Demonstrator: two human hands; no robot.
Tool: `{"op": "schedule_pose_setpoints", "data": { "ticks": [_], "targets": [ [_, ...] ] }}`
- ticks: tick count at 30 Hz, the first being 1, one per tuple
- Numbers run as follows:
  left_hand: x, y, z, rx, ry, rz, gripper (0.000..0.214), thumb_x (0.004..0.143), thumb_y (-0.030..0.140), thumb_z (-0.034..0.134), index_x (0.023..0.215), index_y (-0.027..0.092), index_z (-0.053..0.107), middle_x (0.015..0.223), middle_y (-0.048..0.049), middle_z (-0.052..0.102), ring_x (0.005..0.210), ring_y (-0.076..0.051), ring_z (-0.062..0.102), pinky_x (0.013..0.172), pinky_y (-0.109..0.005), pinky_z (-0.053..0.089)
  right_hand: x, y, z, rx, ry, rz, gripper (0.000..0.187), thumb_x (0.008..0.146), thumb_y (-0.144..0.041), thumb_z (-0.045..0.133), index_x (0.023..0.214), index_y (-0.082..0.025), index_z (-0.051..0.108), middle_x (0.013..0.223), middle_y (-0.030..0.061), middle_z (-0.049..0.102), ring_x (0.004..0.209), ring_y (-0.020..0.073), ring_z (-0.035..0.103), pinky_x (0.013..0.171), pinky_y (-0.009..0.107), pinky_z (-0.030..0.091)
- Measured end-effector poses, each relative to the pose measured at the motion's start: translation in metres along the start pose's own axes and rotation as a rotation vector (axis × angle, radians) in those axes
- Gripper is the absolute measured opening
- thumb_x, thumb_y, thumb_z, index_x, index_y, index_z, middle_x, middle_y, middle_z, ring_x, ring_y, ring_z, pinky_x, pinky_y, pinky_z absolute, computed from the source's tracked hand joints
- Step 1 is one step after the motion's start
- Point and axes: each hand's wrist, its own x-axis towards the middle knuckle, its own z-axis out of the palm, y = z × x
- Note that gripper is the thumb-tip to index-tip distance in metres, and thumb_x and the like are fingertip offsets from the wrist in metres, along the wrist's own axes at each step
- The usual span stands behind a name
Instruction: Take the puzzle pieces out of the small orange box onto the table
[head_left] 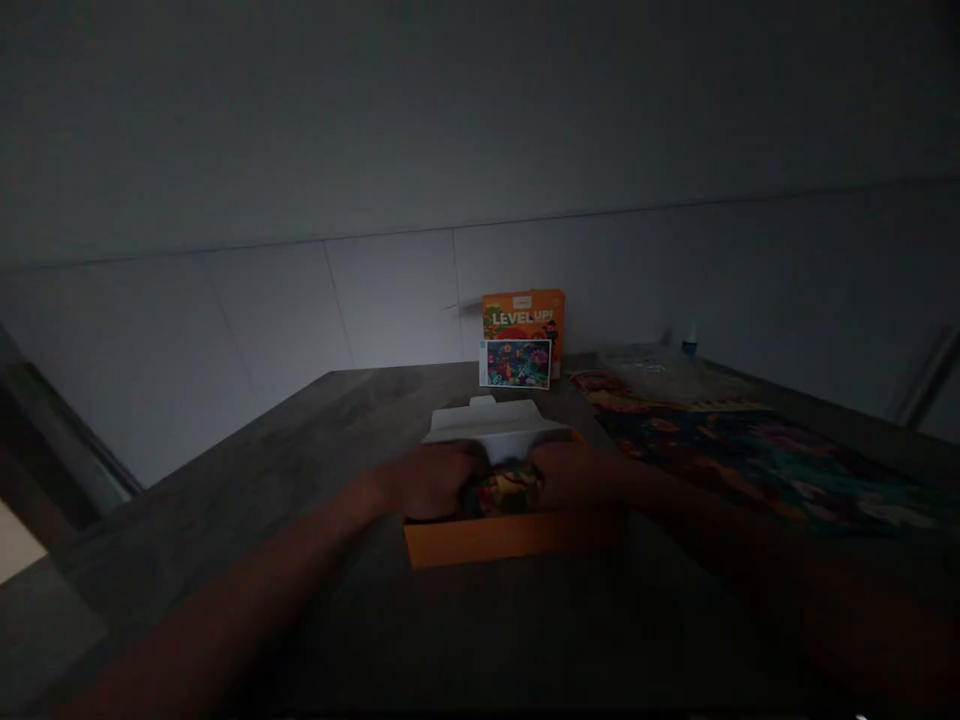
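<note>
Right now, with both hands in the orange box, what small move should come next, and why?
Probably lift the colourful bundle straight up out of the orange box. The left hand and right hand hold it from both sides, and the white flap stands open behind, so nothing seems to block the way up.

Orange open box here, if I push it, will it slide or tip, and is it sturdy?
The orange box looks low and wide and sits flat on the table, so it would probably slide, not tip. It seems thin cardboard, its white flap standing loose, so the walls may flex. Likely light, with colourful pieces inside.
</note>
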Motion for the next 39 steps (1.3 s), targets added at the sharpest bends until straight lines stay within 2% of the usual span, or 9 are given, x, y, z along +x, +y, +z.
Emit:
{"op": "schedule_pose_setpoints", "data": {
  "ticks": [7, 14, 19, 25, 30, 35, 39],
  "targets": [
    [-0.006, 0.000, 0.003, -0.015, 0.049, -0.005, 0.042, 0.080, 0.018, 0.065, 0.122, 0.017, 0.063, 0.127, -0.0103, 0.062, 0.112, -0.026, 0.062, 0.097, -0.033, 0.049, 0.000, 0.004, 0.003, 0.024, 0.068, -0.002, 0.043, 0.076, -0.038, 0.070, 0.109, -0.011, 0.068, 0.114, 0.0159, 0.069, 0.100, 0.0283, 0.066, 0.078, 0.030, 0.049],
    [-0.008, 0.004, 0.003, 0.015, 0.076, -0.047, 0.037, 0.080, 0.024, 0.069, 0.116, 0.018, 0.065, 0.120, -0.0094, 0.067, 0.108, -0.026, 0.064, 0.094, -0.032, 0.050, 0.006, 0.008, 0.006, 0.081, 0.024, 0.005, 0.046, 0.072, -0.041, 0.072, 0.108, -0.013, 0.066, 0.113, 0.0137, 0.069, 0.098, 0.0275, 0.065, 0.076, 0.031, 0.049],
    [-0.007, 0.003, 0.005, 0.022, 0.098, -0.032, 0.041, 0.082, 0.028, 0.070, 0.119, 0.014, 0.062, 0.123, -0.0129, 0.065, 0.111, -0.029, 0.063, 0.096, -0.035, 0.048, 0.006, 0.007, 0.007, 0.109, 0.027, 0.022, 0.042, 0.072, -0.037, 0.071, 0.107, -0.014, 0.065, 0.112, 0.0127, 0.069, 0.097, 0.0262, 0.065, 0.076, 0.030, 0.049],
    [-0.008, 0.003, 0.005, 0.052, 0.080, -0.036, 0.038, 0.084, 0.032, 0.069, 0.116, 0.013, 0.064, 0.118, -0.0135, 0.067, 0.106, -0.029, 0.065, 0.092, -0.035, 0.051, 0.005, 0.007, 0.009, 0.189, 0.105, -0.002, 0.060, 0.067, -0.045, 0.075, 0.117, -0.016, 0.060, 0.114, 0.0103, 0.069, 0.102, 0.0265, 0.065, 0.079, 0.030, 0.050],
    [-0.010, 0.007, 0.002, 0.096, 0.050, -0.025, 0.029, 0.086, 0.033, 0.068, 0.108, 0.015, 0.068, 0.113, -0.0126, 0.068, 0.101, -0.028, 0.067, 0.087, -0.034, 0.052, 0.007, 0.004, 0.008, 0.122, 0.070, -0.057, 0.045, 0.069, -0.046, 0.074, 0.102, -0.016, 0.070, 0.109, 0.0116, 0.070, 0.098, 0.0285, 0.065, 0.077, 0.032, 0.049],
    [-0.010, 0.006, 0.003, 0.001, 0.072, 0.055, 0.031, 0.085, 0.029, 0.069, 0.113, 0.016, 0.067, 0.115, -0.0110, 0.068, 0.105, -0.026, 0.066, 0.093, -0.033, 0.051, 0.004, 0.003, 0.009, 0.133, 0.155, -0.128, 0.045, 0.070, -0.048, 0.075, 0.101, -0.016, 0.068, 0.102, 0.0090, 0.070, 0.091, 0.0250, 0.065, 0.072, 0.031, 0.048],
    [-0.010, 0.003, 0.005, -0.010, 0.105, 0.062, 0.029, 0.084, 0.031, 0.069, 0.110, 0.018, 0.067, 0.115, -0.0097, 0.069, 0.104, -0.026, 0.066, 0.092, -0.034, 0.051, 0.002, -0.001, 0.009, 0.130, 0.203, -0.160, 0.042, 0.070, -0.044, 0.077, 0.100, -0.016, 0.066, 0.101, 0.0085, 0.070, 0.089, 0.0239, 0.064, 0.073, 0.031, 0.047]
  ]
}}
